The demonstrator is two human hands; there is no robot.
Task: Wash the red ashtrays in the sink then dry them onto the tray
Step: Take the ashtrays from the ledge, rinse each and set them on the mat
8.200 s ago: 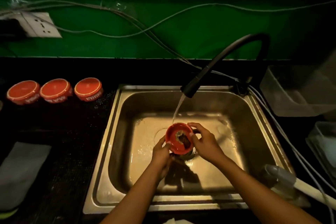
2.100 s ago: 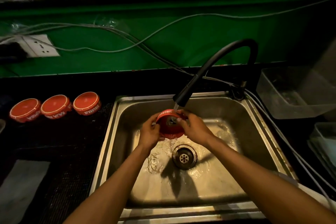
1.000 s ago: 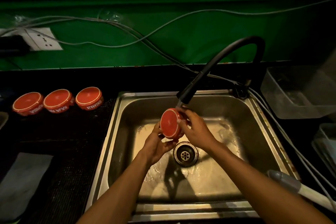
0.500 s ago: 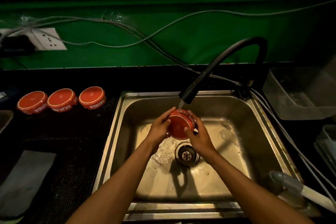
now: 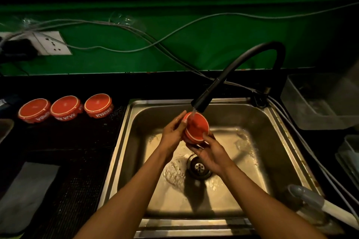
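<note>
I hold a red ashtray (image 5: 196, 128) over the steel sink (image 5: 275, 141), right under the black tap's spout (image 5: 200, 103), and water runs onto its upper edge. It is tilted on its side with the flat bottom facing me and to the right. My left hand (image 5: 172, 134) grips its left side. My right hand (image 5: 209, 151) cups it from below, fingers on the lower rim. Three more red ashtrays (image 5: 67, 107) lie upside down in a row on the dark mat left of the sink.
A grey cloth (image 5: 27, 190) lies at the front left. Clear plastic tubs (image 5: 318, 103) stand right of the sink. Cables (image 5: 136, 33) run along the green wall, past a white socket (image 5: 50, 43). A grey-handled tool (image 5: 318, 203) rests at the sink's front right corner. Water pools around the drain (image 5: 199, 166).
I have turned the ashtray under the stream, so its flat bottom now faces me and to the right. My right hand has slid lower, under it. The three ashtrays on the mat have not moved.
</note>
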